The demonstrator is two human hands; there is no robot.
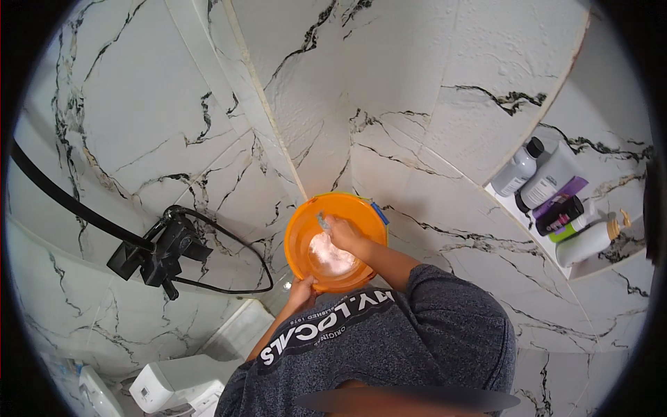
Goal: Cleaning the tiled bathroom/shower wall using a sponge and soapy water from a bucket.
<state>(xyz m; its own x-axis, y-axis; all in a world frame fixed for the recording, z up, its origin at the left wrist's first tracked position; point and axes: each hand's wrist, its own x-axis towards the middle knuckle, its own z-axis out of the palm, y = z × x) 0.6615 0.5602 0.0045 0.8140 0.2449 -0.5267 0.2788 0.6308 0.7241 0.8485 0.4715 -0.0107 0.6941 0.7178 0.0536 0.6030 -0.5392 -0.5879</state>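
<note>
Orange bucket (297, 240) being gripped at its rim while the right hand (340, 234) is working inside it

In the head view, the bucket is sitting just below the middle of the frame, its mouth facing the camera. A bright, pale patch (331, 256) is showing inside it; whether this is foam, water or glare, I cannot tell. The right hand is pinching a small grey-blue piece (322, 221), its fingers bunching together above the upper edge of the patch. The left hand (301, 292) is clamping the rim at the bucket's lower left, some of its fingers hiding from the camera.

For this step to be going well, the left hand should be bracing the rim firmly, since the bucket could be rocking or turning under any push from inside. The right hand would best be holding the piece snugly, as wet fingers may be slipping, and working low within the walls so that drips are landing inside.

The right forearm (385, 260) is slanting up and left from the lower right, the elbow bending outward under a dark grey sleeve (445, 295) and the wrist passing over the rim. The left forearm (274, 330) is rising from the lower left, stopping at the bucket's edge.
</note>
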